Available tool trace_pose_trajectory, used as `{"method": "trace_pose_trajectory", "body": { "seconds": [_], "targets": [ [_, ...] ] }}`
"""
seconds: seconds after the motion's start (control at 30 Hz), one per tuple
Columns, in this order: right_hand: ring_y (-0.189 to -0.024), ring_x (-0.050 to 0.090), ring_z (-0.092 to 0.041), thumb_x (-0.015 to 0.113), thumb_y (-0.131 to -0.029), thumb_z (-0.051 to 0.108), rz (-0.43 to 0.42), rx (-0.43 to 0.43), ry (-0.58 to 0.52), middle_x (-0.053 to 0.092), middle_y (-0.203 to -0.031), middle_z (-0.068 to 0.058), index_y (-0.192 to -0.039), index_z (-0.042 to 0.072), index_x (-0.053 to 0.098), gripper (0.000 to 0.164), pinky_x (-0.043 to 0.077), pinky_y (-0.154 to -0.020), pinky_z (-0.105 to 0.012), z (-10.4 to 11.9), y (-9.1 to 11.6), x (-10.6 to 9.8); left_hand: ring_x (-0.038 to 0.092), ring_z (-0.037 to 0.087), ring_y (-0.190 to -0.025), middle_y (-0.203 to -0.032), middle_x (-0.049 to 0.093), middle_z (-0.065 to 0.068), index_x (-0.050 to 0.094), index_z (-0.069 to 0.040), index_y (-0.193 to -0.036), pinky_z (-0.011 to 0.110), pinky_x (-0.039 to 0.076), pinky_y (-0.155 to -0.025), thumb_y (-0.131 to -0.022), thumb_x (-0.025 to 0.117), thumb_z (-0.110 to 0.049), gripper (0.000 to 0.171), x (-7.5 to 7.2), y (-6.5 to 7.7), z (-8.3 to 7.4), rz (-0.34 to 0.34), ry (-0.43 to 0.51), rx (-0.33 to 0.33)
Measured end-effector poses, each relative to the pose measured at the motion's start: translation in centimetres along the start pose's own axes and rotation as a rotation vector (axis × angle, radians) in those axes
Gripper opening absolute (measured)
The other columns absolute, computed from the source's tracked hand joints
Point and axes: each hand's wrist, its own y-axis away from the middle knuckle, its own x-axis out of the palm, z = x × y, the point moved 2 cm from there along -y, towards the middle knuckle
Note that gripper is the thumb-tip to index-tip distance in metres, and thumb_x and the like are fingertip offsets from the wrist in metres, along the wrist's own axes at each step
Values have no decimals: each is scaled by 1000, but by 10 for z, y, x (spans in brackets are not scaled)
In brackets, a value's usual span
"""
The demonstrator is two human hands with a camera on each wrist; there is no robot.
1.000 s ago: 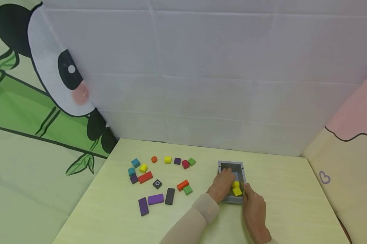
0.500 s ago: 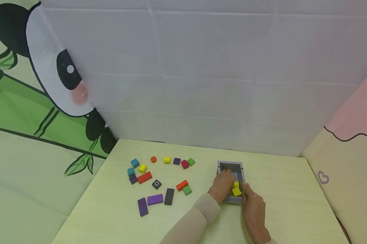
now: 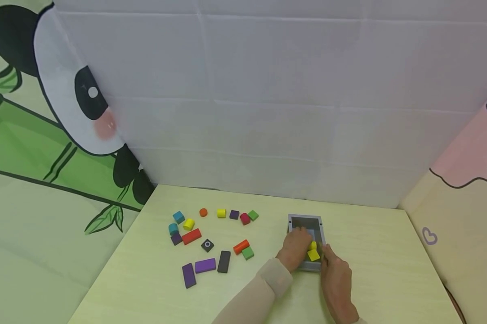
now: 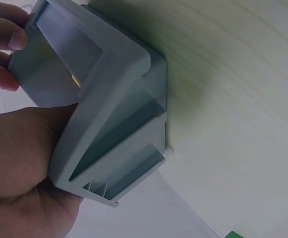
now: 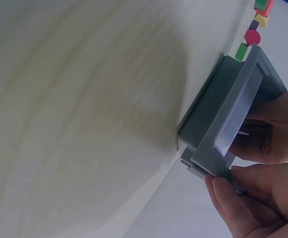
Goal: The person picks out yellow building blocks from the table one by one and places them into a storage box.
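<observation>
A small grey open box [image 3: 314,219] stands on the right half of the table, with yellow blocks [image 3: 314,255] inside it. My left hand [image 3: 295,249] reaches over the left rim with its fingers bent down into the box; their tips are hidden, and I cannot tell what they hold. In the right wrist view my left hand [image 5: 280,126] shows inside the opening. My right hand [image 3: 337,276] is at the right wall near the front. In the right wrist view my right hand [image 5: 255,201] pinches the box's corner between thumb and fingers. Slotted ridges [image 4: 119,158] mark one outer side.
Left of the box lie scattered blocks: a red cylinder [image 3: 241,246], a green cube [image 3: 247,253], a black bar [image 3: 224,262], purple bars [image 3: 205,265] and several others. A white sheet [image 3: 267,112] hangs behind the pale table [image 3: 381,261], with printed cloths at both sides.
The view shifts very slightly. Both hands keep nearly the same place at the box, and the blocks on the table lie as before.
</observation>
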Motion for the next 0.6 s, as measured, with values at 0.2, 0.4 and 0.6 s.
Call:
{"method": "trace_pose_trajectory", "body": {
  "seconds": [0.2,0.4,0.6],
  "targets": [
    [-66,74,-42,72,-90,-15,-2,-4,-6,75,-99,-29,-113,-10,76,25,54,-45,-49,0,0,0,67,8,-89,-101,72,-3,82,-23,-107,20,61,-77,-99,76,-22,10,0,-1,-1,35,14,-1],
    [-62,72,-33,72,-92,-13,7,-1,0,75,-96,-29,-114,-10,76,23,50,-42,-43,0,0,0,68,7,-85,-97,73,-4,81,-23,-103,20,61,-73,-99,77,-21,7,0,0,-2,38,37,-2],
    [-60,72,-35,72,-91,-13,-2,-7,0,75,-94,-29,-114,-10,77,23,50,-42,-46,-1,0,1,68,7,-85,-98,73,-4,82,-23,-104,20,61,-74,-99,77,-22,8,2,0,-2,41,32,0]
  ]
}}
